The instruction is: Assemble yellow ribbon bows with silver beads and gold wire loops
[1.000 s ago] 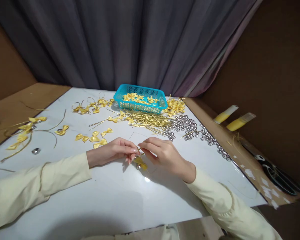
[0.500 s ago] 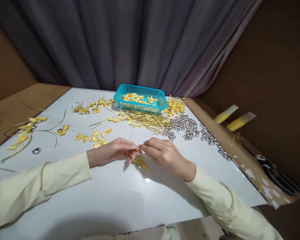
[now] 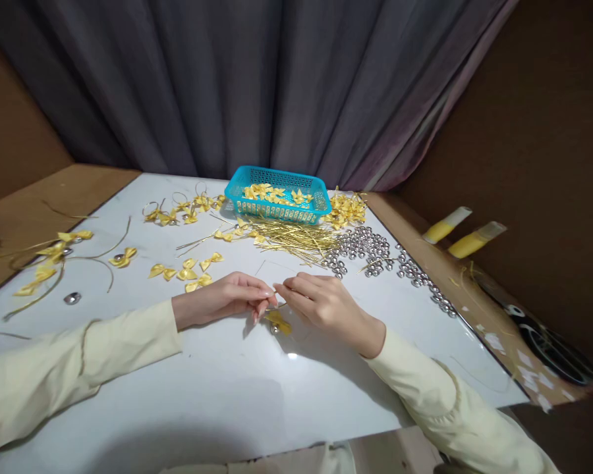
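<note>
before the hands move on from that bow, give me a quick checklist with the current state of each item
1. Both hands at the piece: ok. The left hand and right hand meet fingertip to fingertip above the small yellow bow.
2. Grip on a thin gold wire between the fingertips: cannot tell, too small to see.
3. Bow supported: ok, it lies on the white table just below the fingers.
4. Gold wires within view: ok, piled in front of the blue basket.
5. Silver bells at hand: ok, heaped to the right hand's far side.
6. Bell already fixed to the bow: cannot tell.
</note>
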Motion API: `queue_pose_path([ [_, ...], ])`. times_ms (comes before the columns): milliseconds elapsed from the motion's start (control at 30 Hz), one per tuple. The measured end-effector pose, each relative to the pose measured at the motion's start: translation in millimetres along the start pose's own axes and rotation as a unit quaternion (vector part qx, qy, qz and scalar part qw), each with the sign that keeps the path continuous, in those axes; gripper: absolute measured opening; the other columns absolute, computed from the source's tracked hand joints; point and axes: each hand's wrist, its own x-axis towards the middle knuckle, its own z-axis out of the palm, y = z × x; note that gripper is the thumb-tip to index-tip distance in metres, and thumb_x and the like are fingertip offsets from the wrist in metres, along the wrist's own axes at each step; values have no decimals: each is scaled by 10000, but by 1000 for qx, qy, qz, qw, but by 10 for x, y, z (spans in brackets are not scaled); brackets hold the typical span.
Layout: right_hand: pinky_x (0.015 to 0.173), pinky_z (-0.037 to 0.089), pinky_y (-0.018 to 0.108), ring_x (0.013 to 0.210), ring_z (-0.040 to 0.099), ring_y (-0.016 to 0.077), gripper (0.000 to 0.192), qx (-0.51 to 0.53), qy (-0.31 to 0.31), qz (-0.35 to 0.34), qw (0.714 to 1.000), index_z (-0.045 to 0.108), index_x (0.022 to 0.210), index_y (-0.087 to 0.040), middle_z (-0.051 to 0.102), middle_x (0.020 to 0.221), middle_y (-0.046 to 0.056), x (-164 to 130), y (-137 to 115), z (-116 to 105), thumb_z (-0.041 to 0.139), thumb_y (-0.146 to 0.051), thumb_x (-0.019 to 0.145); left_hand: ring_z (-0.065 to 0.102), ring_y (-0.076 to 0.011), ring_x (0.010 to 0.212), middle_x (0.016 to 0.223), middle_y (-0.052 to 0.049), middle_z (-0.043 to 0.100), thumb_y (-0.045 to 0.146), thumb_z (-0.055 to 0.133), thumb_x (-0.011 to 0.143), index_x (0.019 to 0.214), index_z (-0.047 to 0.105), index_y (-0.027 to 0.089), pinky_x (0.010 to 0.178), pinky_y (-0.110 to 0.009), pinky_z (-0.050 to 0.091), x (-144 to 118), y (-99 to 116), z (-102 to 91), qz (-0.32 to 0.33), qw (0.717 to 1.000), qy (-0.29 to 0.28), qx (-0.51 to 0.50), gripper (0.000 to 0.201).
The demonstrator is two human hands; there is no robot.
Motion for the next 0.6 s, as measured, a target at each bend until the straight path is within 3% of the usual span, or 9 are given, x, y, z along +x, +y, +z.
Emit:
queue_pose_path([
  [600, 499, 347, 243, 631, 514, 128, 188, 42, 11, 37, 998, 627, 963, -80, 624, 744, 53, -68, 53, 77, 445, -108, 922, 511, -94, 565, 586, -12, 583, 252, 678, 762, 794, 717, 100, 582, -202, 400, 6, -6, 5, -4, 1000, 23, -12, 161],
])
